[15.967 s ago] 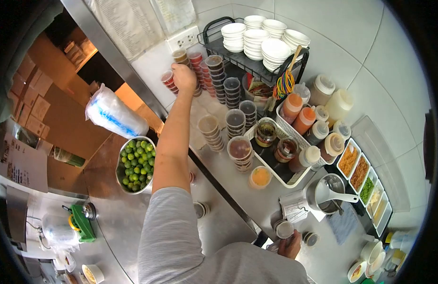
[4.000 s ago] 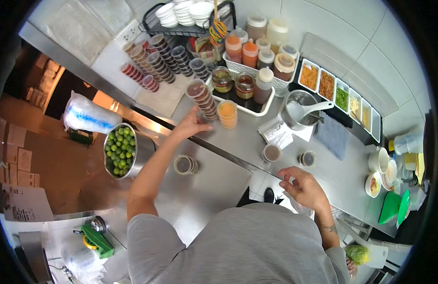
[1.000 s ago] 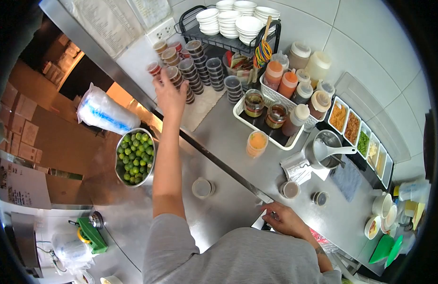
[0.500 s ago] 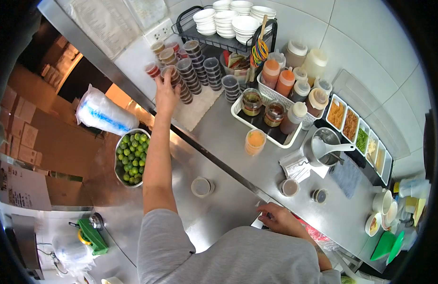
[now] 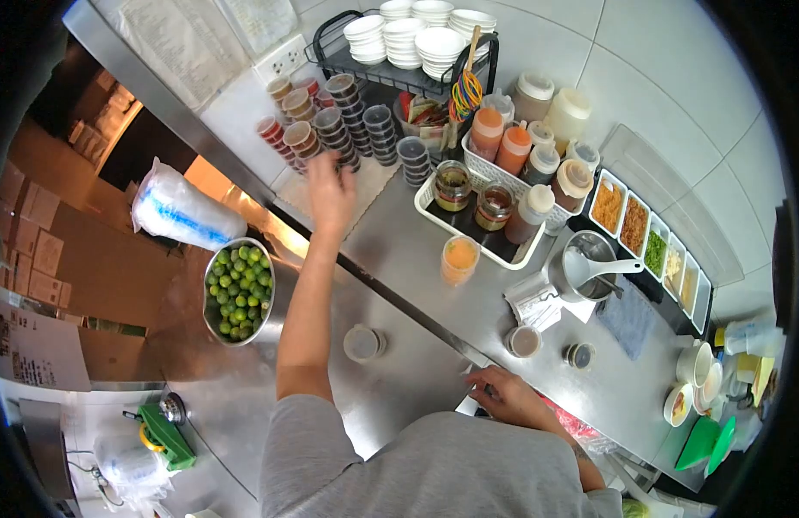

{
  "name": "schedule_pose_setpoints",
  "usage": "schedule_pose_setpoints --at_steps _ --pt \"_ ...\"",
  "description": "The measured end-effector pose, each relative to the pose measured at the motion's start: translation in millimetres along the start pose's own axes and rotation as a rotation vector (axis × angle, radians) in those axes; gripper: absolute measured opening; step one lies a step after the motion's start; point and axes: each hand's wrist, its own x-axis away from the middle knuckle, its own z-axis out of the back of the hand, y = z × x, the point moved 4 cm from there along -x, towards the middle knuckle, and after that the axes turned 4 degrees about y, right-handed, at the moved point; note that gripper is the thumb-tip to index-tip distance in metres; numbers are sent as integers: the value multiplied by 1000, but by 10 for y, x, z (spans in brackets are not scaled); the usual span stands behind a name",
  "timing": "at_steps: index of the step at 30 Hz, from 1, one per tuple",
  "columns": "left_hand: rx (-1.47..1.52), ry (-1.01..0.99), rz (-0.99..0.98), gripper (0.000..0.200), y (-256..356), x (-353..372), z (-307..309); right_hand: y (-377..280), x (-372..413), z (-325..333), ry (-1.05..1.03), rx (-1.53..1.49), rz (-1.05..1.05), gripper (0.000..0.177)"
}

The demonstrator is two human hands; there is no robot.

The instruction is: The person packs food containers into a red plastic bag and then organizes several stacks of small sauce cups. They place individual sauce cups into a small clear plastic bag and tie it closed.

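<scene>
My left hand [image 5: 332, 197] is over the counter just in front of stacked lidded sauce cups [image 5: 303, 140], its fingers raised and blurred by motion. I cannot tell whether anything is in it. Behind it stand more stacks, some with dark contents [image 5: 333, 129] and one reddish stack [image 5: 272, 134]. Low at the counter's front edge rests my right hand [image 5: 506, 395], fingers curled around something mostly hidden, with a dark bit showing beneath. Nearest to it are a lidded cup of brown sauce [image 5: 524, 342] and a smaller dark cup [image 5: 579, 355].
A metal bowl of green limes [image 5: 240, 293] stands left, beside a wrapped plastic roll [image 5: 188, 207]. A clear cup [image 5: 363, 343] and an orange-filled cup [image 5: 459, 260] sit on the steel. Behind are a jar tray [image 5: 430, 207], squeeze bottles [image 5: 513, 147], a metal pot [image 5: 562, 272] and topping containers [image 5: 631, 220].
My left hand has drawn back from the top of a sauce cup stack, towards me and to the right. My right hand stays at the counter edge. The view has shifted slightly.
</scene>
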Motion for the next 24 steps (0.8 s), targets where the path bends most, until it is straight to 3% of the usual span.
schedule_pose_setpoints --at_steps 2,4,7,10,16,21,24 --pt "209 -253 109 39 191 52 -245 -17 -14 -8 -14 17 5 25" --pt "283 -489 275 48 231 162 -549 -22 -25 -35 -21 19 16 25" --pt "433 -562 287 58 92 279 -996 14 -26 -57 -10 8 19 25" --pt "528 -727 617 66 116 306 -1141 49 -12 -25 -6 15 -13 24" --pt "448 -636 404 74 -14 272 -1222 82 7 -26 1 7 -37 20" --pt "430 -604 459 76 -226 539 -934 117 22 -45 7 -35 -20 20" --pt "326 -541 304 70 -121 659 -602 152 -18 -79 26 -18 19 18"
